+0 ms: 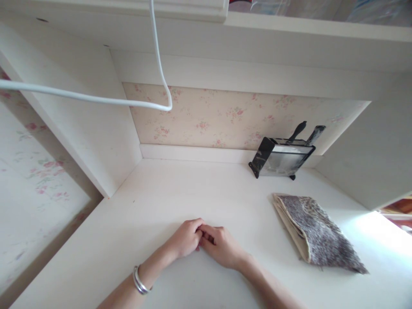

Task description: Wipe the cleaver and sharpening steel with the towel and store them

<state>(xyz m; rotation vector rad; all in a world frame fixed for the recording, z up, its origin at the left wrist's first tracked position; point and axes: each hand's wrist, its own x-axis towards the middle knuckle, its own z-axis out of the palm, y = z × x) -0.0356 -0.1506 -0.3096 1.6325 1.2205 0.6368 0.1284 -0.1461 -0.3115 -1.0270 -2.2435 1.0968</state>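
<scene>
My left hand (187, 238) and my right hand (221, 246) meet on the white tabletop (193, 189), low in the middle of the head view. Their curled fingers touch and hook into each other, and no object shows between them. A silver bangle (140, 281) circles my left wrist. To the right of my right hand, apart from it, lies a folded cloth (318, 231) with grey-brown pile and a beige underside. Farther back stands a black and silver knife block (283, 159) with two black handles sticking up from it.
A white cable (96, 99) hangs across the upper left, close to the camera. White side panels (77, 94) border the tabletop, and a shelf (251, 47) overhangs it. Floral wallpaper (206, 118) covers the back wall.
</scene>
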